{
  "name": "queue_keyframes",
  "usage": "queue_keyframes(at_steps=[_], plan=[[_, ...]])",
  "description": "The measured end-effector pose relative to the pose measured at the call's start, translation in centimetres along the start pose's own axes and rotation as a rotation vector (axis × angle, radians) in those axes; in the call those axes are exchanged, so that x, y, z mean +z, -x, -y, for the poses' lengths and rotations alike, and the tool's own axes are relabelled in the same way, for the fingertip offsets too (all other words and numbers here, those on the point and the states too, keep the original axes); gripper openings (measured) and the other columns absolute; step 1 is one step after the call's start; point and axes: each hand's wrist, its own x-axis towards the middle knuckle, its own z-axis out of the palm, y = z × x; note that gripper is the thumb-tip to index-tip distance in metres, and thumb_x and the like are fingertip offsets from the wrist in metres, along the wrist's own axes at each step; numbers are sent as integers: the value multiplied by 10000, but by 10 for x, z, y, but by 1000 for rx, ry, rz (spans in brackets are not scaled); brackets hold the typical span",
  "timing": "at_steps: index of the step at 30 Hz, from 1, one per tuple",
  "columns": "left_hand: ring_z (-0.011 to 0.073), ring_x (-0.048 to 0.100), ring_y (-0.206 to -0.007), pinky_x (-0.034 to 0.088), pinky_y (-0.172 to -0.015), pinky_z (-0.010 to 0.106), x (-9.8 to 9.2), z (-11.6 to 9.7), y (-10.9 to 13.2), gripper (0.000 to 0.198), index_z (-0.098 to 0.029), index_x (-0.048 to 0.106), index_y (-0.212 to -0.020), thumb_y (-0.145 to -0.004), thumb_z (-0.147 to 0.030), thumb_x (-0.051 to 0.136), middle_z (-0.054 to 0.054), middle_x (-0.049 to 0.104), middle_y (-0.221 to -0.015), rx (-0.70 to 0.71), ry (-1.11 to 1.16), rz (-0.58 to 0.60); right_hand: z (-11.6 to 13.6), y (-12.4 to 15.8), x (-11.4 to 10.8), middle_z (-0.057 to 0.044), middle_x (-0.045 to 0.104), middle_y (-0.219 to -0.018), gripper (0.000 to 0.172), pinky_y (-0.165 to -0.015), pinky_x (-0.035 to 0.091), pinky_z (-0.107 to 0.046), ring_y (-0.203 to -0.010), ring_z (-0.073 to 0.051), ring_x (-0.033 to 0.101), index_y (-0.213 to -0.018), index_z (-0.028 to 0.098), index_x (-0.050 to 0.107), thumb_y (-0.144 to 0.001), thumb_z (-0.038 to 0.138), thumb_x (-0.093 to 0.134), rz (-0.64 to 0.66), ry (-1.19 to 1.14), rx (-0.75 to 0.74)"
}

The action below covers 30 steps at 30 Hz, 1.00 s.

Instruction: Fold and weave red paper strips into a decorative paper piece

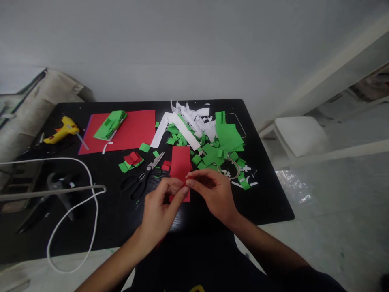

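Note:
My left hand point(161, 209) and my right hand point(215, 196) meet at their fingertips over the table. Between them they pinch a small piece of red paper point(189, 178), mostly covered by the fingers. A red paper strip point(180, 160) lies directly beneath, its lower part partly hidden by my left hand. Left of it rest black-handled scissors point(142, 176), blades partly apart and pointing away. Small red paper squares point(166, 165) lie between the scissors and the strip. Farther left is a little pile of green and red paper pieces point(131, 161).
Green paper scraps point(229, 138) and white paper strips point(185, 123) cover the table's back right, with a tape roll point(238, 170) among them. A folded green bundle point(111, 123) lies on a red sheet point(139, 129). A yellow glue gun point(62, 130) and white cable point(94, 219) are at left.

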Motion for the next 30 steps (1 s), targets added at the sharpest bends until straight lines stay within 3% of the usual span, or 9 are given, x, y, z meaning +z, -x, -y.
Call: queue_keyframes(at_steps=[9,18,30], plan=[[106,672,-606,545,-590,187,-5,-6,-5,86,-188,722,-916,-944,-270,727,-23,727,-694,-78,57,-5,4,-4,3,-9,848,-902,127,-844,671,-352,-851,-205,805,-910,271,850,-787,259,881,8,-50,29],[131,673,-637,553,-627,220,-10,-10,-11,144,-178,748,-859,-940,-291,717,3,730,-697,-136,107,39,12,-10,5,-3,847,-878,127,-847,679,-349,-856,-202,809,-887,260,852,-770,235,892,34,-77,52],[147,688,-659,567,-652,249,-9,-9,-10,170,-183,756,-888,-942,-343,732,18,754,-741,-138,158,-14,21,-17,8,19,845,-862,132,-889,690,-374,-867,-200,817,-858,267,846,-753,203,896,65,-103,81]])
